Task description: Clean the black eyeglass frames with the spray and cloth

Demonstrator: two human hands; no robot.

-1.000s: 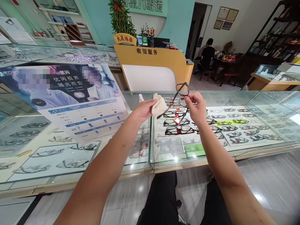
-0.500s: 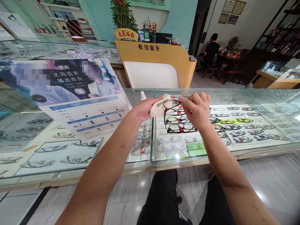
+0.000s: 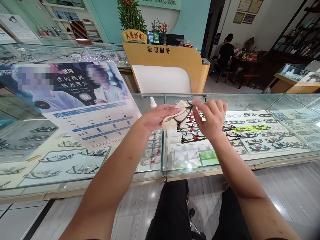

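Observation:
Above the glass counter, my left hand (image 3: 160, 116) pinches a cream cloth (image 3: 170, 122) folded against one lens of a pair of dark-framed glasses (image 3: 197, 98). The other lens stands up tilted, to the upper right of the cloth. My right hand (image 3: 212, 116) has its thumb and forefinger closed on the frame near its middle. Behind my left hand, a small white bottle (image 3: 153, 102) stands upright on the counter.
The glass display counter (image 3: 210, 170) holds rows of glasses under its top. A large printed poster (image 3: 75, 103) leans at the left. Beyond stands a wooden cash desk (image 3: 165, 55); a seated person (image 3: 225, 51) is at the back right.
The glasses have turned, so that one lens now points up and right and the other lies in the cloth. Both hands have shifted slightly, and more of the bottle shows.

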